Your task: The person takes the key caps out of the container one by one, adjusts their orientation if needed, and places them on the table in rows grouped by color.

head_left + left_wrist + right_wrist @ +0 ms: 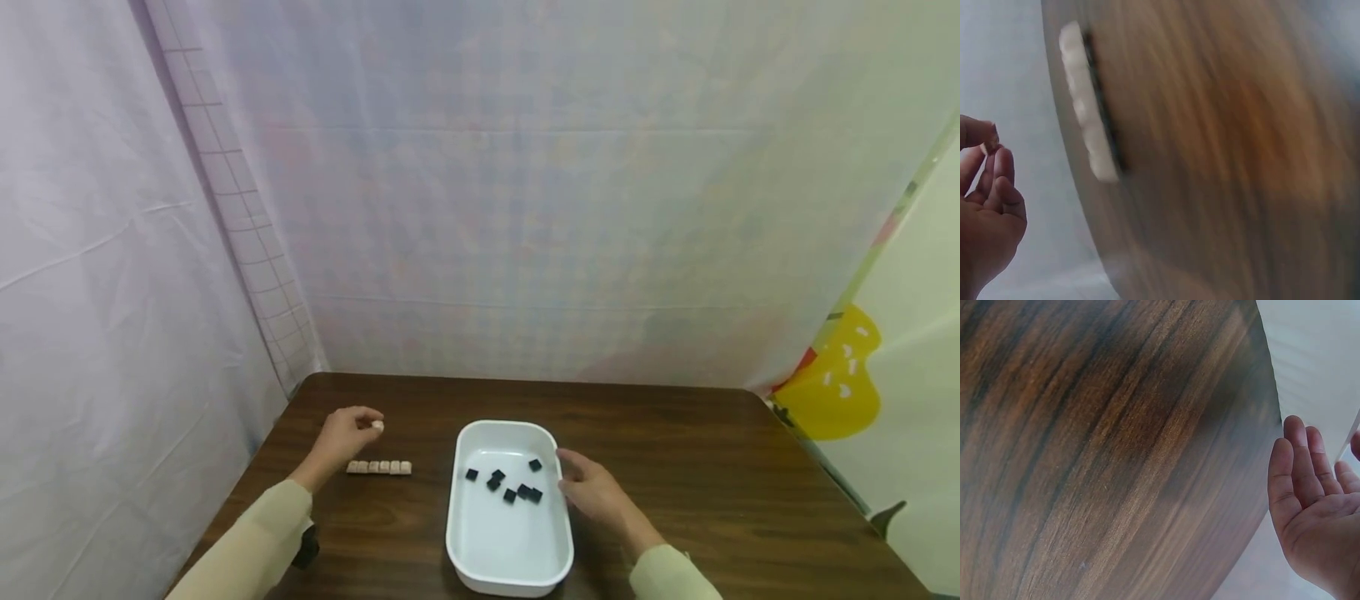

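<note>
My left hand (345,435) pinches a small cream keycap (378,425) between thumb and fingertips, just beyond a straight row of cream keycaps (379,467) on the table. In the left wrist view, the pinched keycap (990,145) shows at the fingertips, left of the blurred row (1088,103). A white tray (453,533) stands to the right, with several black keycaps (510,495) scattered over its floor. Beside its right rim is my right hand (596,492), fingertips right at the rim. Its fingers (1300,469) look nearly straight in the right wrist view.
The dark wooden table (705,475) has rounded far corners. A pale curtain (525,208) hangs behind it, and another white sheet (112,250) hangs along the left side. At the right is a sheet with a yellow print (832,392).
</note>
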A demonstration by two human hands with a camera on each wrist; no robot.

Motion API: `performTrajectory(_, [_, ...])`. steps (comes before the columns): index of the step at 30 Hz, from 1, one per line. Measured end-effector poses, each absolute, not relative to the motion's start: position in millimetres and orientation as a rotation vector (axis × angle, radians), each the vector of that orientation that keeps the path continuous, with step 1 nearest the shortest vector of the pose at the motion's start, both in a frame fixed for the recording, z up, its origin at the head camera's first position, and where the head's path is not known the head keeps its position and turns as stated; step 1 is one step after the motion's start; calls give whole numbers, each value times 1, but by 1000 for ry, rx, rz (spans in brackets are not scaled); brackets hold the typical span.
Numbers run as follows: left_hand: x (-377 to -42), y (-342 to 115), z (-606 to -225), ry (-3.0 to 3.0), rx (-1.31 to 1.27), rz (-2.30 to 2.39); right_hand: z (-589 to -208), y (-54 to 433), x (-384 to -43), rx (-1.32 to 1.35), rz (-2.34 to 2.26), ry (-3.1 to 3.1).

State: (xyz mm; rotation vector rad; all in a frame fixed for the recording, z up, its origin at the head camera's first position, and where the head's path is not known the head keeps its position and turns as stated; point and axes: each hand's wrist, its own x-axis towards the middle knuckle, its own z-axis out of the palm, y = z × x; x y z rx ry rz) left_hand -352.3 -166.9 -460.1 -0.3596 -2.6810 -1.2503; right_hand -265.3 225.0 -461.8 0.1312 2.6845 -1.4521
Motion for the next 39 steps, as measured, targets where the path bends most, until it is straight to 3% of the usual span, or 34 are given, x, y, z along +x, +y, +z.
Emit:
performTrajectory(6, [-353,-202,-473,-2748,-298,-1168,-463,225,-264,96,-1495,2685])
performTrajectory(14, [-351,-236,-488,-2761,-417,-1065,-464,225,-264,92,-1501,2692])
performTrajectory(39, [-346,-235,-499,-2904,-460,-1139,-464,225,-263,104,-1468,2712])
